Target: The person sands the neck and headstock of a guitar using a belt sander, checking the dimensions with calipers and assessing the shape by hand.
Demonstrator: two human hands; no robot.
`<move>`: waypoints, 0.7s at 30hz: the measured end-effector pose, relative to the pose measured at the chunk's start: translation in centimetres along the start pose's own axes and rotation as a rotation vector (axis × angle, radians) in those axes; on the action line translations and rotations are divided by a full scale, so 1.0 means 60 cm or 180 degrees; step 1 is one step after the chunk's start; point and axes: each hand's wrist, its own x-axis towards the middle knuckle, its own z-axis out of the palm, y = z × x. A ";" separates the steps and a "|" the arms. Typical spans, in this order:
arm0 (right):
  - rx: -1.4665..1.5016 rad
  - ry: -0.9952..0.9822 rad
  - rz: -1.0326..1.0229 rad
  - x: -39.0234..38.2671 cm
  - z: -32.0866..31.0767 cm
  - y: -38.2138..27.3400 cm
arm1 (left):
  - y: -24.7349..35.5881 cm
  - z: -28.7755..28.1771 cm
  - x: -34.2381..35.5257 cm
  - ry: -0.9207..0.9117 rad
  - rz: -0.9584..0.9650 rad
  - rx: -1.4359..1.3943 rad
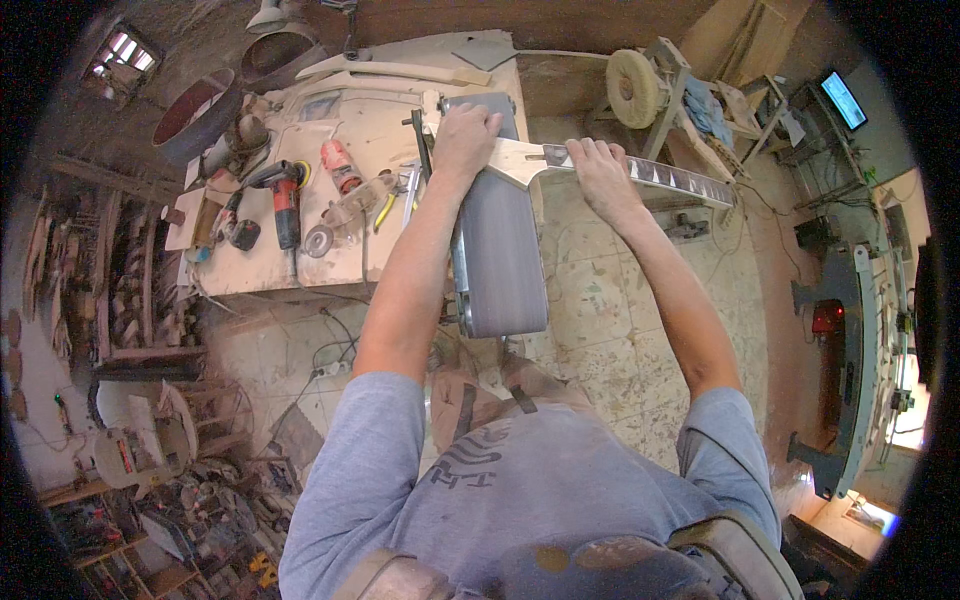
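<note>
Far left, a dark round drum [195, 118] stands open, contents unclear. On the dusty table [250, 265] a red angle grinder [286, 205] lies handy. Left hand [466, 135] presses the guitar neck [600, 166] flat onto the belt sander [495, 240], fingers curled over the headstock end. Right hand [601, 172] wraps the fretboard, steadying it level across the belt.

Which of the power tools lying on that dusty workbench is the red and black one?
The angle grinder, lying lengthwise at the bench's left-middle. Its body is red and black; the tool to its right, closer to the left hand, is orange-red and pale.
</note>
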 end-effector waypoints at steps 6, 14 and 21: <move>-0.0127 -0.0243 -0.0009 -0.004 -0.006 0.007 | 0.003 0.000 0.002 -0.0046 0.0036 -0.0095; 0.0096 -0.0216 -0.0100 -0.011 -0.028 0.014 | 0.012 0.005 0.002 0.0017 0.0061 -0.0061; 0.0262 -0.0246 -0.0157 -0.011 -0.031 0.027 | 0.009 0.015 0.005 -0.0136 0.0046 -0.0061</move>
